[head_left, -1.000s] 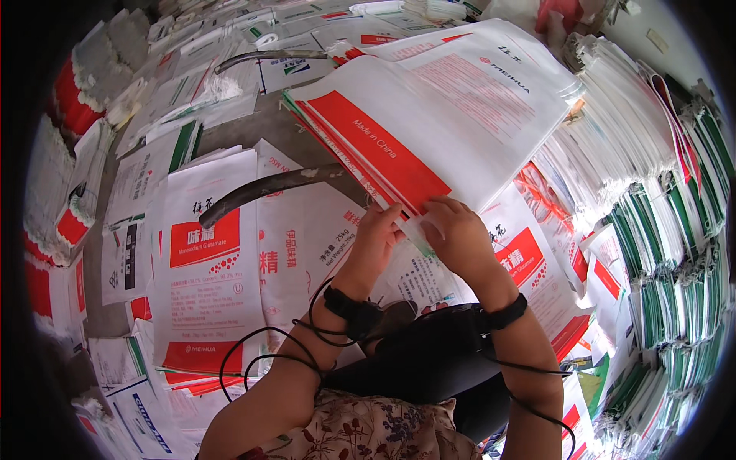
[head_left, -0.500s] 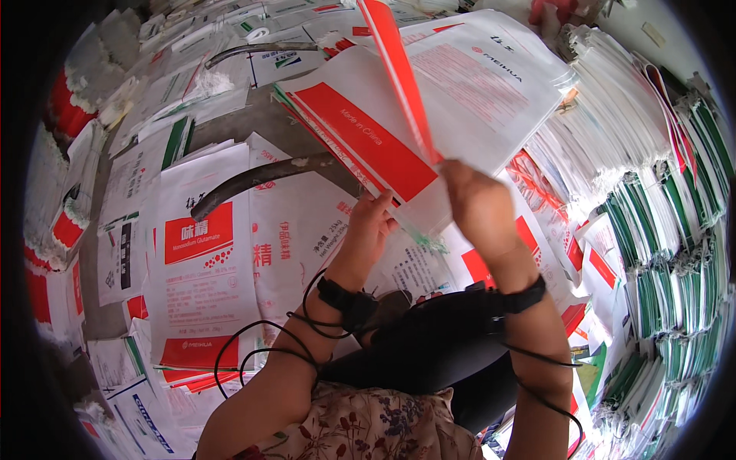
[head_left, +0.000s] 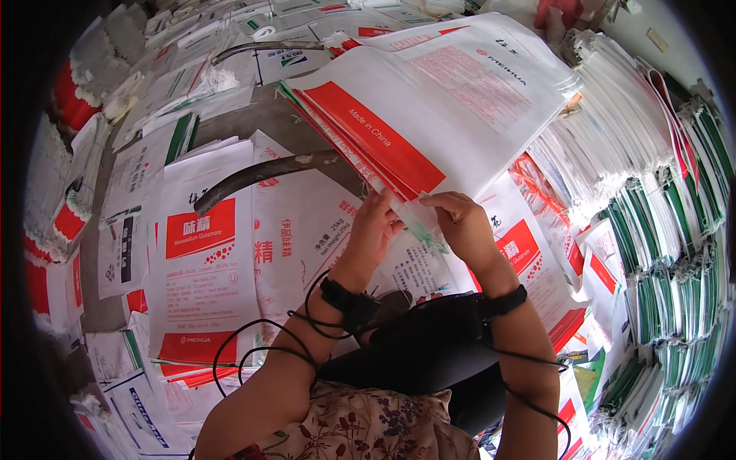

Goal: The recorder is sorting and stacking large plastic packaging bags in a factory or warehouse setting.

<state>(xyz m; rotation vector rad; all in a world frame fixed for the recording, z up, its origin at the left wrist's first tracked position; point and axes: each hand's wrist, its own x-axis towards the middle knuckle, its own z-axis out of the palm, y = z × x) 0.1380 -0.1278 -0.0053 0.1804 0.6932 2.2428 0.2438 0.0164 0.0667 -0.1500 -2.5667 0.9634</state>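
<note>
A thick stack of white woven sacks with red bands point(head_left: 445, 107) lies tilted in front of me. My left hand point(head_left: 376, 226) pinches the near corner of the stack's lower edge. My right hand point(head_left: 460, 222) grips the same corner from the right, fingers closed on a clear, green-edged bag corner point(head_left: 418, 226) that sticks out between both hands. Both wrists wear black straps with cables running down to my lap.
More white and red sacks point(head_left: 203, 253) lie flat to the left. A curved dark metal bar point(head_left: 261, 172) crosses over them. Tall piles of folded sacks with green edges point(head_left: 667, 253) line the right side. A black bag point(head_left: 429, 353) rests on my lap.
The top sack that was lifted up half a second ago has dropped flat onto the stack. My right hand has come down to the corner beside my left hand.
</note>
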